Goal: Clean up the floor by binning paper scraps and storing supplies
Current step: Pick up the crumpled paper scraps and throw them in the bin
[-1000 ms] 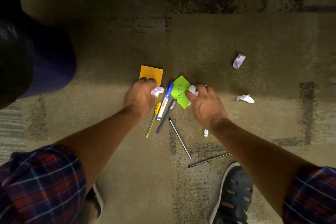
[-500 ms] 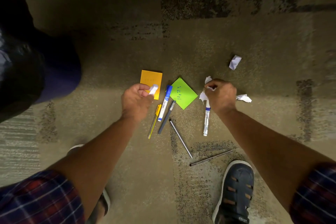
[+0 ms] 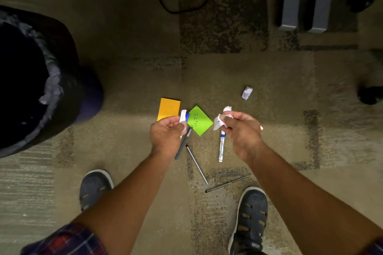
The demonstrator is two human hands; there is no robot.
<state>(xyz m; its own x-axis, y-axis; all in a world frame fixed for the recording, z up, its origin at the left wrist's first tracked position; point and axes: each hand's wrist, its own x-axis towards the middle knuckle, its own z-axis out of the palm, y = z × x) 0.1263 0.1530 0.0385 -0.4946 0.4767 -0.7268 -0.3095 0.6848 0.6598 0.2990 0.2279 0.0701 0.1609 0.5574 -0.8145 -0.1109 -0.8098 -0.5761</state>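
Head: both hands [image 3: 165, 132] [image 3: 242, 130] clutch paper scraps [image 3: 220, 121].
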